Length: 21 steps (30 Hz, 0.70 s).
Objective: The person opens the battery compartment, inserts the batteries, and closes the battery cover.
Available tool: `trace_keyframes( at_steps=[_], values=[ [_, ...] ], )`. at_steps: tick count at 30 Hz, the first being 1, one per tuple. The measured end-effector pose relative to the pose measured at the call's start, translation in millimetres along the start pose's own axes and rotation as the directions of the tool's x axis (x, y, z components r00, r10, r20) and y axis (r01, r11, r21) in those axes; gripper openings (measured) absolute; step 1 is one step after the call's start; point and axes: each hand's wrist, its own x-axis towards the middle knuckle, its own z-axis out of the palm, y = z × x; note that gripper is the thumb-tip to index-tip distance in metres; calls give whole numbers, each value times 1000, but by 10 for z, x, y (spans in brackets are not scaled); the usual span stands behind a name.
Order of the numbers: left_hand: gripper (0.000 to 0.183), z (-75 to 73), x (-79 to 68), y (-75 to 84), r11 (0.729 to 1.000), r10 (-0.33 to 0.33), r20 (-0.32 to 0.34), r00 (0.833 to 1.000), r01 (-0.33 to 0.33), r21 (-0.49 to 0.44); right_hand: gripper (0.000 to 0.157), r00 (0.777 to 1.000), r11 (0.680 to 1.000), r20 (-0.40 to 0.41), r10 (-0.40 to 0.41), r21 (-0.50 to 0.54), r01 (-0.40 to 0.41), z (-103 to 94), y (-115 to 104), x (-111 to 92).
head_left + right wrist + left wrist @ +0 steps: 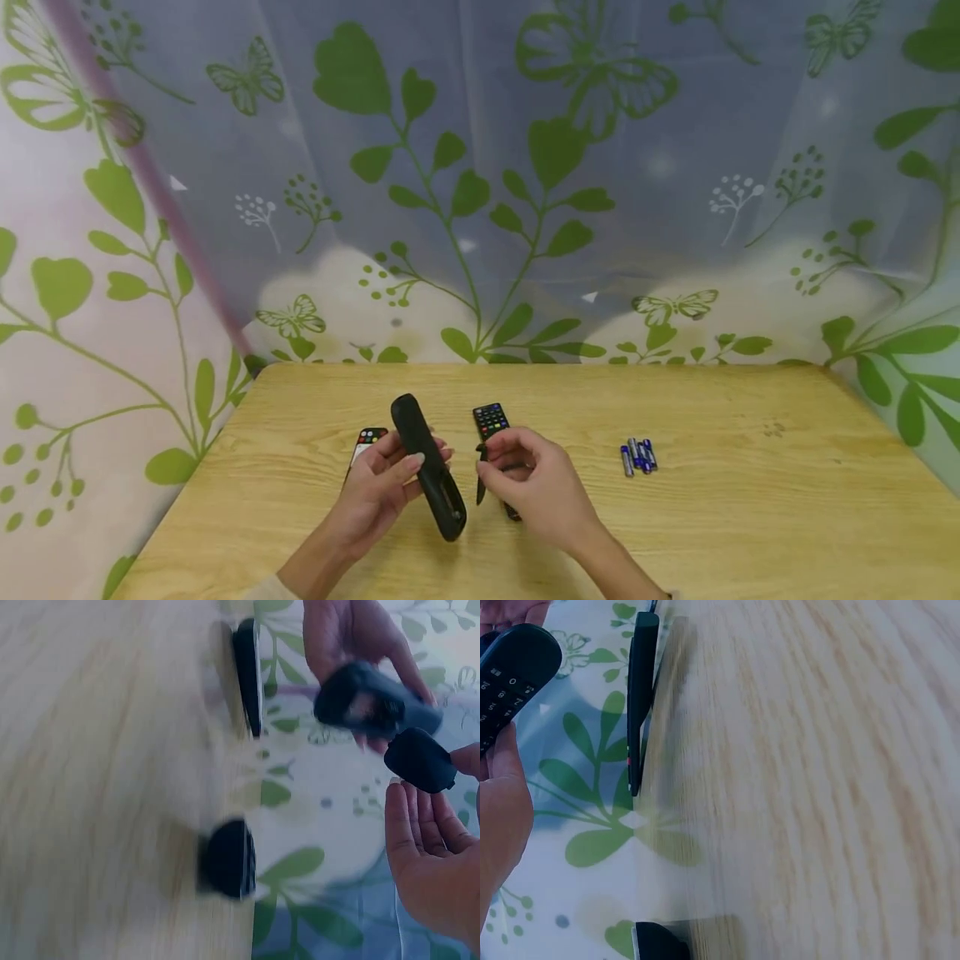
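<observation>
In the lower centre of the frame, a person's left hand (372, 493) holds a long black plastic remote control with rounded ends (422, 454), its plain back towards the head camera; the grip is closed round the middle, thumb across the back and fingers behind. At its lower end the battery compartment (452, 505) lies uncovered, though what is inside cannot be made out. Just to the right, the right hand (546, 485) pinches a small black plastic battery cover (481, 482) between thumb and fingertip, a narrow grip, with the cover apart from the remote. In the left wrist view, at upper left, the held remote's keypad shows white digits upside down, 0, 7 and 8 among them; the other marks are too blurred to read. Partly behind the right hand, a slim black remote with coloured buttons (491, 416) lies on the pale wood-grain worktop (750, 500); a dark remote with red buttons and a white panel (370, 437) is half hidden by the left hand. Right of centre sit several blue-and-silver cylindrical batteries (635, 455), their lettering too small to read. Fabric printed with green leaves and butterflies (420, 167) fills the upper frame.
</observation>
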Motion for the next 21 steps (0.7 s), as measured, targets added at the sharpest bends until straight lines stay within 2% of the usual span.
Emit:
trace_keyframes(
  at_steps=[4, 8, 14, 18, 21],
  values=[
    [32, -28, -5, -20, 1000, -7, -25, 1000, 7, -4, 22, 996, 998, -89, 13, -52, -18, -266, 62, 43],
    [32, -52, -20, -39, 1000, -15, -39, 999, 15, -5, 24, 986, 981, -162, 37, -182, -67, -644, 142, 77],
    [31, -86, -15, -40, 1000, -8, -29, 1000, 8, 3, 40, 975, 904, -209, 72, -400, -153, -1284, 254, 65],
    [32, -92, 6, -24, 1000, -13, -19, 1000, 14, 4, 45, 966, 847, -244, 79, -495, -194, -1639, 377, 27],
    [32, -92, 25, -14, 1000, -24, -10, 1000, 24, -1, 46, 959, 814, -262, 109, -530, -237, -1852, 472, -23]
  ],
)
